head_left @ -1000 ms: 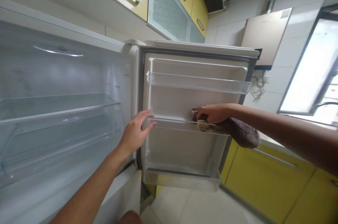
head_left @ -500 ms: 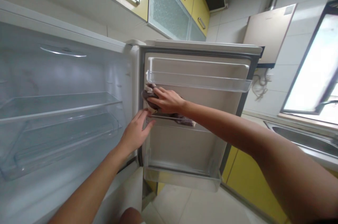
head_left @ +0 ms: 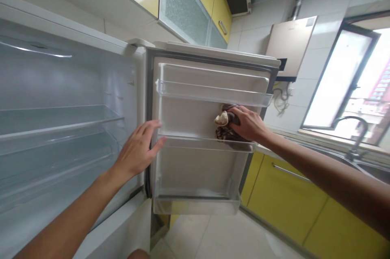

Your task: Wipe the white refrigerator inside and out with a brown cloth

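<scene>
My right hand (head_left: 248, 124) grips a crumpled brown and cream cloth (head_left: 227, 125) at the right end of the middle door shelf (head_left: 195, 143). Part of the cloth hangs down behind that shelf's clear front. My left hand (head_left: 140, 147) is at the hinge side of the open refrigerator door (head_left: 195, 173), its fingers apart and nothing in them. Its fingertips reach the left end of the middle shelf; whether they touch it I cannot tell.
A clear upper door shelf (head_left: 213, 91) and a lower one (head_left: 196, 206) sit above and below. To the left is the refrigerator interior with a glass shelf (head_left: 61, 118). Yellow cabinets (head_left: 283, 194), a faucet (head_left: 355, 129) and a window stand at right.
My right hand has carried the cloth from the hinge side of the middle shelf to its right end. My left hand stays near the hinge. The view has turned rightward.
</scene>
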The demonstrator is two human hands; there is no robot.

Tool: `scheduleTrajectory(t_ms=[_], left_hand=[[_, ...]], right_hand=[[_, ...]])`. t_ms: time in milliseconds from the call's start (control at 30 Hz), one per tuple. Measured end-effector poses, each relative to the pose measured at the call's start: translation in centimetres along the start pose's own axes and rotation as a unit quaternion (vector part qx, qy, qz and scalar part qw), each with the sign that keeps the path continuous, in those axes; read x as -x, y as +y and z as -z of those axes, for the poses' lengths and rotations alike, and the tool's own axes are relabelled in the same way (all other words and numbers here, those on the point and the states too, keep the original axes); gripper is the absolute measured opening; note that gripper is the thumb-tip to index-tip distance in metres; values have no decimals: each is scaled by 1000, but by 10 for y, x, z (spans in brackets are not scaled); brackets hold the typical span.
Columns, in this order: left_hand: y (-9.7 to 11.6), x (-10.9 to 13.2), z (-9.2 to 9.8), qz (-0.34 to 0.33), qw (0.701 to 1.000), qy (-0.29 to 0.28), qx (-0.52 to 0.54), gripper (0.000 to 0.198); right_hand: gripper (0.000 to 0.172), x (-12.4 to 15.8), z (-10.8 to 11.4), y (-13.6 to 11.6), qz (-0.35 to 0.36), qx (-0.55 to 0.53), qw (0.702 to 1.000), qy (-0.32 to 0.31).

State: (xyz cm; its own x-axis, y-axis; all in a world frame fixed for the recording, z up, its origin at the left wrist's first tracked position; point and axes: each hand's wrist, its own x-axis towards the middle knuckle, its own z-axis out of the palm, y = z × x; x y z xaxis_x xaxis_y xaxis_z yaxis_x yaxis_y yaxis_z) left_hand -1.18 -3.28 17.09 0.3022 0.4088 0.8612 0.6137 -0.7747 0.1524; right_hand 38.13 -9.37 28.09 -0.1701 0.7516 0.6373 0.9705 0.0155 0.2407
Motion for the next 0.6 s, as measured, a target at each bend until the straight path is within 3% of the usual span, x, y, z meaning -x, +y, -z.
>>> scheduleTrajectory(t_ms=[100,167,200,267,333,433,533,600], left_hand=[[21,-52,18,-39,986,150,-59,52],[37,-97,29,-50,977,185,-92,49],[44,-119,33,-54,979,168,-102,46],[55,-154,36,-61,987,78,-129,47],[59,-173,34,-61,983,-19,-172,53],[57,-177,32,-57,970,-64,-228,54],[52,-173,32,-58,969,-58,-235,53],[52,-171,32,-52,968,-49,-240,52]], right_hand=[[55,-13,-3,-37,56,-56,997,17],[62,-28,-8,-77,111,-80,990,34],[63,-37,-11,-98,136,-90,986,39],[63,-55,-16,-135,175,-110,977,43],[61,-68,-21,-154,193,-121,973,42],[63,-70,-27,-139,183,-126,974,48],[61,-44,-30,-81,109,-153,979,74],[53,-18,-28,-36,-4,-192,975,113]])
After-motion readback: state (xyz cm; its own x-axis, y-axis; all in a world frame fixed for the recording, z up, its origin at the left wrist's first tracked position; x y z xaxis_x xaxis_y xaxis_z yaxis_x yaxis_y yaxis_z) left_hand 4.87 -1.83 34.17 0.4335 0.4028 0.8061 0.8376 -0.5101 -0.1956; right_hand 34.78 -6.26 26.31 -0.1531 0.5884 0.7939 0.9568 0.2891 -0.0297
